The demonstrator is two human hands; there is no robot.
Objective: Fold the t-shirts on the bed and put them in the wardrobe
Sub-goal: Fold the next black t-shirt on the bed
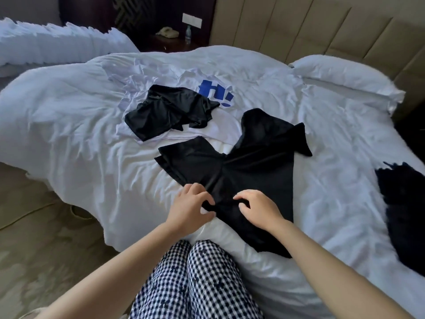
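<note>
Four garments on one wide bed [69,100], white and rumpled, against a padded tan headboard [299,31], with a white pillow [340,77] at the far right.

Nearest and flattest: a black t-shirt [253,171], spread front and centre, sleeves splayed toward the far side, near edge bunched just ahead of checked trousers [195,279]. At the right edge of view, well apart, another dark garment [404,215], partly cut off, kind hard to tell. Farther back, a white t-shirt [216,93] with a blue print, crumpled. On top of it, touching, a crumpled black t-shirt [165,111].

Then the left hand [190,208], thumb and curled fingers pinching a tuck of the near shirt's edge. Just beside it, the right hand [257,208], fingers bent down and narrow, gripping the same cloth, as far as can be judged. Smallest, on the dark nightstand [174,43] beyond: a telephone [166,32] and a bottle [188,33].

Judged as the opening of the first fold: taking hold of the nearest shirt and squaring it up. Nothing folded yet, no wardrobe in view.

Next, probably: draw the bunched edge flat, smooth out the creases, then bring the sleeves inward. Calls for an even pull from both hands, gentle enough not to disturb the pile behind.
</note>
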